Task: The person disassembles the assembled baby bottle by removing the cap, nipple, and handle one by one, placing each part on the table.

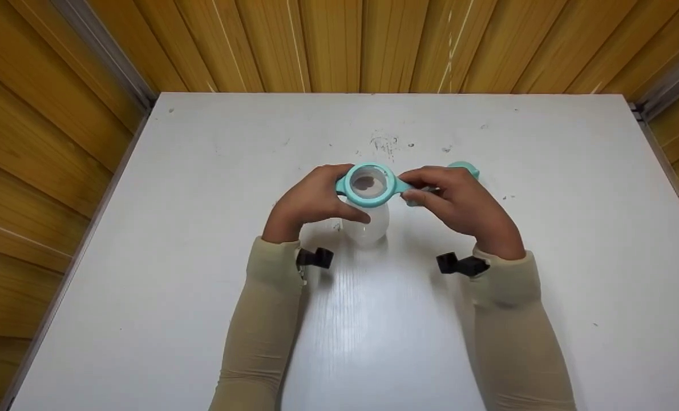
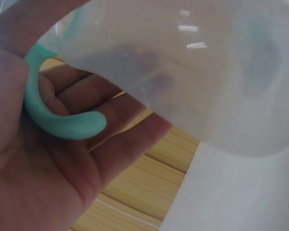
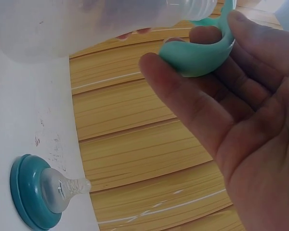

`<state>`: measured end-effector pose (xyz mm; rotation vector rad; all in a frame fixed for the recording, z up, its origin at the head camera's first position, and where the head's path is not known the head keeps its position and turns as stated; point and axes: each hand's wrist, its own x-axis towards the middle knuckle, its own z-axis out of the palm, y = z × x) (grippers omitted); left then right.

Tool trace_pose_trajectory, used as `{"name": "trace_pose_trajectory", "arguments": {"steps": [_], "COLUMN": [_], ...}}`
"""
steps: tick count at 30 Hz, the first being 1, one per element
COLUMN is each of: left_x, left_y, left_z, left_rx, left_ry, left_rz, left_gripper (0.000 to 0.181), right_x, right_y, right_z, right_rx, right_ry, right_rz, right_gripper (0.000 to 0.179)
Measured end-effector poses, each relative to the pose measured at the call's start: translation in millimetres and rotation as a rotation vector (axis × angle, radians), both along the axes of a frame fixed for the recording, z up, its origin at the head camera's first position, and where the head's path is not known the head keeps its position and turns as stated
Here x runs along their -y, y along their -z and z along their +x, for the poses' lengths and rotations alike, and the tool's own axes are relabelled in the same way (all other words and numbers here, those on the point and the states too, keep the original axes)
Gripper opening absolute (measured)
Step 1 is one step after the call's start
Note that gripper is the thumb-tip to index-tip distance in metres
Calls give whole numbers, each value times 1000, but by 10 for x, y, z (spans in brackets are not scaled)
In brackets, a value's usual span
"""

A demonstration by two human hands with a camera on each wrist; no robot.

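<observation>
A translucent baby bottle (image 1: 368,229) stands upright on the table, with a teal two-handled ring (image 1: 369,201) around its open neck. My left hand (image 1: 315,197) grips the bottle near the neck, thumb in front and fingers behind. In the left wrist view, one curved teal handle (image 2: 72,126) lies between that hand's thumb and palm. My right hand (image 1: 456,194) pinches the other handle (image 3: 197,57) between thumb and fingers. Beyond the right hand lies a teal collar with a clear nipple (image 3: 58,190), mostly hidden in the head view.
The white table (image 1: 145,257) has dark scuff marks beyond the bottle. Yellow wood-patterned panels (image 1: 328,45) line its back and sides. A small black camera mount sits on each wrist.
</observation>
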<state>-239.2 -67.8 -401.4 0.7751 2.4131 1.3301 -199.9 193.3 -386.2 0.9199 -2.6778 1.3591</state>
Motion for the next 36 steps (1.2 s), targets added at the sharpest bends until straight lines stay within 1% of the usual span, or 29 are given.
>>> {"name": "trace_pose_trajectory", "arguments": {"steps": [5, 12, 22, 27, 36], "left_x": [0, -5, -12, -17, -10], "left_y": [6, -1, 0, 3, -4], "left_z": [0, 6, -5, -8, -7], "left_rx": [24, 55, 78, 90, 94], "left_ry": [-6, -47, -82, -79, -73], "left_rz": [-5, -58, -128, -124, -106], "left_gripper": [69, 65, 70, 68, 66], "right_x": [-20, -58, -125, -130, -118], "right_y": [-10, -24, -58, -77, -89], "right_z": [7, 8, 38, 44, 54], "right_rx": [-31, -61, -52, -24, -23], "right_ry": [-1, -16, 15, 8, -22], "right_rz": [-2, -40, -44, -79, -153], "right_gripper": [27, 25, 25, 26, 26]}}
